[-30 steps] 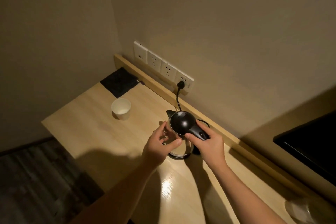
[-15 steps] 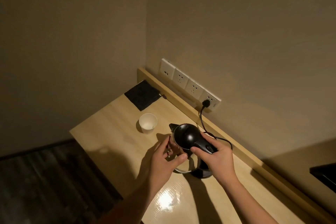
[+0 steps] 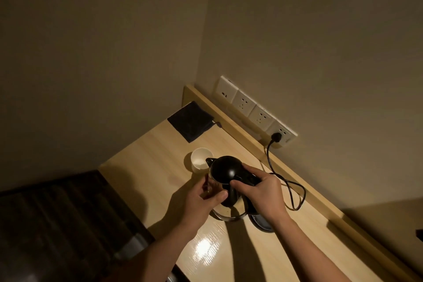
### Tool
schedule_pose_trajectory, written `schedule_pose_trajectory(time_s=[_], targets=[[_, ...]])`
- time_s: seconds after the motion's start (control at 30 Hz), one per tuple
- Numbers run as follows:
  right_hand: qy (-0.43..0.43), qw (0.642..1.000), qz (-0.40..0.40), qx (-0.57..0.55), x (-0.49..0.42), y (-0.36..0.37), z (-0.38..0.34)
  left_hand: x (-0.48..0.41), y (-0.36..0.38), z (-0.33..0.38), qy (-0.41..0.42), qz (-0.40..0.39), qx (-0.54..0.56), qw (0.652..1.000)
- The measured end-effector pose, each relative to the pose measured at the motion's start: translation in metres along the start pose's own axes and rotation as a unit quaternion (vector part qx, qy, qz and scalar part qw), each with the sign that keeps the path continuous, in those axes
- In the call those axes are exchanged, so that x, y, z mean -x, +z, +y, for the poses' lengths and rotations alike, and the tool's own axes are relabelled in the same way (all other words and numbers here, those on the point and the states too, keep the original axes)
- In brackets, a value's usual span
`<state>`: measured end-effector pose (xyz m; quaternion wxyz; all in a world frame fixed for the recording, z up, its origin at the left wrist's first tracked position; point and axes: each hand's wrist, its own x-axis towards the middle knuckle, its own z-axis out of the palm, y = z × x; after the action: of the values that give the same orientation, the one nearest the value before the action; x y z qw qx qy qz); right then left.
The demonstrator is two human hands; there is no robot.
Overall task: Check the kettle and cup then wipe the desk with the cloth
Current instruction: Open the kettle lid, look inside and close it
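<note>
A kettle [image 3: 225,168] with a black lid and shiny metal body is held just above the wooden desk [image 3: 148,162], shifted left of its black base [image 3: 261,222]. My right hand [image 3: 261,192] grips the black handle. My left hand [image 3: 201,197] cups the kettle's metal side, thumb against it. A white cup [image 3: 200,159] stands upright right behind the spout and looks empty. A dark folded cloth [image 3: 191,120] lies flat in the desk's far corner. The kettle's underside is hidden.
A black cord [image 3: 295,190] loops from the base to a plug in the white wall sockets [image 3: 256,114] above a raised wooden ledge [image 3: 240,130]. The desk's left edge drops to a dark floor [image 3: 57,213]. Walls close in behind and to the left.
The kettle has come off its base, which now shows to its right, and its spout is closer to the cup. Both hands stayed on it. My view swung left and up.
</note>
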<state>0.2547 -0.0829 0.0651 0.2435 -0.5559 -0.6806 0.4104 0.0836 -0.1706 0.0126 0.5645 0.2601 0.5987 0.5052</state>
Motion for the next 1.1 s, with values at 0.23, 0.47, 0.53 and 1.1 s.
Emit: schedule_pose_trajectory(time_s=[0.23,0.47,0.53,1.1], targets=[[0.013,0.999,-0.009,0.049,-0.010,0.005,-0.014,-0.013,-0.010,-0.001,-0.036,-0.032,0.032,0.998],[0.026,0.996,-0.011,0.087,-0.015,0.007,-0.019,-0.018,-0.010,-0.004,-0.063,-0.031,0.038,0.997],[0.028,0.995,-0.011,0.099,-0.017,0.007,-0.022,-0.019,-0.010,-0.004,-0.071,-0.033,0.039,0.996],[0.026,0.981,-0.028,0.188,-0.029,0.007,-0.023,-0.018,-0.004,-0.007,-0.097,-0.031,0.055,0.993]])
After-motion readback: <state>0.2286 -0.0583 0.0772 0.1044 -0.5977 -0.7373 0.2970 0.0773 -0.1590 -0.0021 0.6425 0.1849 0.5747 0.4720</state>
